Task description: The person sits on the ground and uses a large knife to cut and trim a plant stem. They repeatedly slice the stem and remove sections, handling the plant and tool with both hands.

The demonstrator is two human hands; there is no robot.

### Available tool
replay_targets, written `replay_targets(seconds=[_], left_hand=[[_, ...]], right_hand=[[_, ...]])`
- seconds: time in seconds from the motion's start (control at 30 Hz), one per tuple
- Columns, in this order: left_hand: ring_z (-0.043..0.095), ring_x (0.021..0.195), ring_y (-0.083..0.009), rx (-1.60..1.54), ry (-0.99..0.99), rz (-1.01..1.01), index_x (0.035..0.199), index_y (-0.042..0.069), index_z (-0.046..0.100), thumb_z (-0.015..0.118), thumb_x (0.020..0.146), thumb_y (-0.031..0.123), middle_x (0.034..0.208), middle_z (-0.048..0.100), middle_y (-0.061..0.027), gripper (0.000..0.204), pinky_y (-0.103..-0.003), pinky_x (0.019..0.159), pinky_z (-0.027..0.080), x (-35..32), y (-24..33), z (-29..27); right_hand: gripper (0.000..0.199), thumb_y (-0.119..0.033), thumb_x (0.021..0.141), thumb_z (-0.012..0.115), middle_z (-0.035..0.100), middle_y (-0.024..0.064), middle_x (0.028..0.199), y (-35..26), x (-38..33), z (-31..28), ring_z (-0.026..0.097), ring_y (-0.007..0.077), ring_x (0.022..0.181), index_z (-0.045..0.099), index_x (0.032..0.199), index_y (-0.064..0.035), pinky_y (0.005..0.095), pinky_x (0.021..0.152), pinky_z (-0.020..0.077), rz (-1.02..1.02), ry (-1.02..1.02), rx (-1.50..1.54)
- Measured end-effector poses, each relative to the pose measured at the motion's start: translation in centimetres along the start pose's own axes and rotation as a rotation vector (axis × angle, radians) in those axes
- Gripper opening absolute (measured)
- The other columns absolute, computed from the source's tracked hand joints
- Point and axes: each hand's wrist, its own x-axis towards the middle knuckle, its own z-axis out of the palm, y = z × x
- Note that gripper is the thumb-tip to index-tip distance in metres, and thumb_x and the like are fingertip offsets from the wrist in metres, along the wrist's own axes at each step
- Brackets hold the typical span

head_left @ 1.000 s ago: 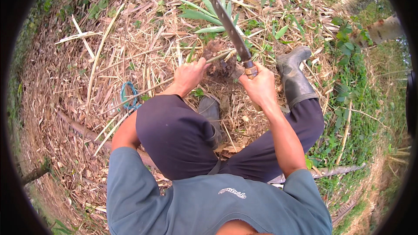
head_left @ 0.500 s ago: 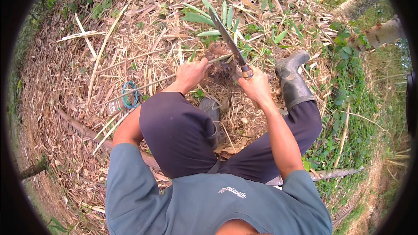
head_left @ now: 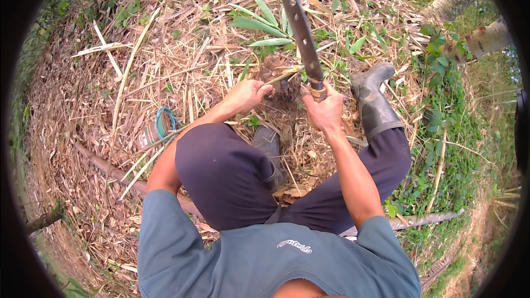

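My right hand [head_left: 324,107] is closed around the handle of a machete [head_left: 303,33]. The dark blade points away from me, its flat side with a row of holes turned into view. My left hand [head_left: 247,96] grips a thin bamboo stick [head_left: 282,75], whose pale, split-looking end sticks out to the right, just left of the blade's base. Part of the stick behind that hand is hidden by my forearm. Below the stick's end lies a dark brown, crumbly stump-like patch [head_left: 271,67].
My boots, one bent out at right [head_left: 375,99] and one under me [head_left: 269,146], rest on dry leaf litter. At left lie a banded container [head_left: 148,134] with blue cord [head_left: 161,123], pale split strips [head_left: 132,60] and a branch [head_left: 105,163]. Trunks [head_left: 483,41] stand far right.
The machete has swung more upright and rotated, so its holed flat side now shows. The stick's end has tilted and now looks pale and split. My left hand has shifted slightly right and down.
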Motion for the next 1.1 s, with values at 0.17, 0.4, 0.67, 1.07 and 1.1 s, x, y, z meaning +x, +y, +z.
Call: replay_targets(seconds=[0.17,0.4,0.67,1.07,1.1], left_hand=[[0.066,0.054,-0.0318,-0.045,-0.04,-0.077,0.085,0.001,0.064,0.051,0.104,0.045,0.064,0.063,-0.0175,0.05,-0.046,0.062,0.053,0.1,0.1,0.0],[0.066,0.062,-0.0372,0.121,0.095,0.061,0.084,0.0,0.064,0.052,0.103,0.043,0.065,0.063,-0.0179,0.048,-0.049,0.066,0.051,0.5,-0.1,-0.3],[0.063,0.076,-0.0433,0.068,0.055,0.087,0.087,-0.001,0.064,0.049,0.104,0.047,0.074,0.063,-0.0232,0.052,-0.051,0.073,0.047,0.1,-0.6,-0.3],[0.067,0.067,-0.0379,0.686,0.092,0.317,0.102,0.008,0.067,0.055,0.101,0.037,0.071,0.067,-0.0155,0.032,-0.049,0.063,0.053,-1.8,4.2,-5.8],[0.067,0.067,-0.0343,0.785,0.116,0.32,0.103,0.009,0.067,0.056,0.1,0.034,0.073,0.068,-0.0137,0.027,-0.047,0.064,0.053,-1.7,4.8,-6.0]], right_hand=[[0.015,-0.012,0.077,0.072,0.059,0.0009,0.061,-4.2,-0.2,-1.6,0.055,0.0067,0.055,0.06,0.083,-0.0052,0.0266,0.054,0.0456,-0.264,0.112,0.021],[0.029,-0.02,0.077,0.071,0.069,0.0205,0.075,-0.1,1.0,-0.1,0.069,0.0353,0.071,0.069,0.101,-0.0037,0.0441,0.072,0.0543,0.013,-0.097,-0.5],[0.022,-0.02,0.076,0.072,0.066,0.0205,0.073,-2.2,1.5,-1.9,0.069,0.0382,0.075,0.065,0.088,-0.0031,0.0469,0.072,0.0529,0.058,-0.211,-0.421],[0.014,-0.014,0.077,0.067,0.059,0.0017,0.063,0.1,-1.8,-0.2,0.057,0.0126,0.056,0.062,0.084,-0.0031,0.0319,0.055,0.0466,0.127,-0.063,-0.041],[0.012,-0.013,0.078,0.066,0.06,0.0018,0.063,1.6,-1.6,-0.2,0.057,0.0125,0.055,0.062,0.084,-0.0032,0.0314,0.054,0.0469,0.186,-0.101,0.075]])
